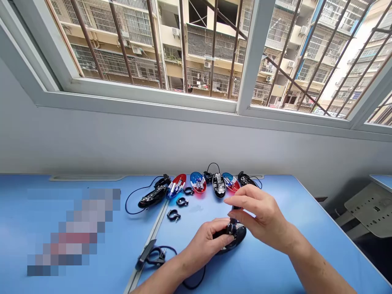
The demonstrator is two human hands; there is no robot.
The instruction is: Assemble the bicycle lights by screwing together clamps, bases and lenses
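My left hand is closed around a black oval housing held low over the blue table. Its thumb and fingers also steady a small black bracket on top of the housing. Directly above, my right hand pinches a short dark upright piece between thumb and fingers. The lower end of that piece meets the bracket; its tip is hidden, so I cannot tell its kind. To the left lies a black clamp with a lever-like part, beside a black cable that passes under my left forearm.
Along the table's back stand red-and-blue oval shells with batteries, black oval housings with cables, and an open black one. Several black ring clamps lie before them. A metal seam crosses the table. Behind is a barred window.
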